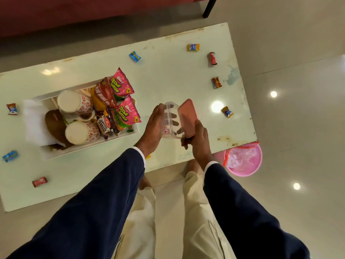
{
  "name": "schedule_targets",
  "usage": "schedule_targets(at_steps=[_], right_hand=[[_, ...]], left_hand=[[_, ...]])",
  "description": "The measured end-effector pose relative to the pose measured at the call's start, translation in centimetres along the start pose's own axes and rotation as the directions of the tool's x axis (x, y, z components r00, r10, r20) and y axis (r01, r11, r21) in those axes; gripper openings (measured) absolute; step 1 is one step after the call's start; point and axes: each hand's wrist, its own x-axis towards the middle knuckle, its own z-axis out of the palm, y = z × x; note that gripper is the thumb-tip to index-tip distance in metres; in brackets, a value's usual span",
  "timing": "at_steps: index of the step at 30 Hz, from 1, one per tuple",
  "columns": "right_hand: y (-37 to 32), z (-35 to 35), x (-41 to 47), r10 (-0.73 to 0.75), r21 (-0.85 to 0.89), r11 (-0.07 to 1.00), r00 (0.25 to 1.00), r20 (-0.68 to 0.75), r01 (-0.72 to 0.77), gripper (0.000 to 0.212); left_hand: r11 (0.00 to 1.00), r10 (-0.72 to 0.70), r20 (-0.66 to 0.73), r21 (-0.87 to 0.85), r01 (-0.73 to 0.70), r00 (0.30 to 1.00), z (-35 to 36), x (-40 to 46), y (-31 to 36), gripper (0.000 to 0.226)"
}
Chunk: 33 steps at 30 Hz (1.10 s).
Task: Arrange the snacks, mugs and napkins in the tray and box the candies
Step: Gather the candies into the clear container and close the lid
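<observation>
My left hand (152, 126) grips a clear plastic box (170, 121) from below, above the table's near edge. Beside it, my right hand (197, 141) holds the box's pink lid (187, 117), lifted off and tilted. The white tray (134, 132) at the left holds two floral mugs (74, 101), white napkins (34, 122) and several snack packets (122, 85). Wrapped candies lie scattered on the table: a blue one (134, 56), a yellow one (193, 47), a red one (212, 58), another red one (216, 82) and a blue-yellow one (227, 111).
More candies lie at the table's left: (12, 108), (10, 156), (39, 181). A pink bucket (248, 171) with a plastic bag stands on the floor by the table's right corner. A dark red sofa (74, 14) runs behind the white table (168, 81).
</observation>
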Motion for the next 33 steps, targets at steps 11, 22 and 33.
schedule_targets(at_steps=[11, 22, 33], right_hand=[[0.0, -12.3, 11.4, 0.231, -0.116, 0.963, 0.967, -0.107, -0.243, 0.026], [-2.3, -11.8, 9.6, 0.176, -0.527, 0.844, 0.979, 0.105, -0.095, 0.042], [-2.6, -5.9, 16.0, -0.024, -0.788, 0.604, 0.991, 0.131, 0.119, 0.038]], left_hand=[[0.967, -0.157, -0.090, -0.218, 0.134, 0.984, 5.9, 7.7, -0.5, 0.050], [0.959, -0.119, -0.136, -0.273, 0.078, 0.984, 8.2, 9.6, -1.9, 0.047], [0.998, 0.014, -0.533, 0.053, 0.018, 0.846, 6.4, 10.3, -0.5, 0.042]])
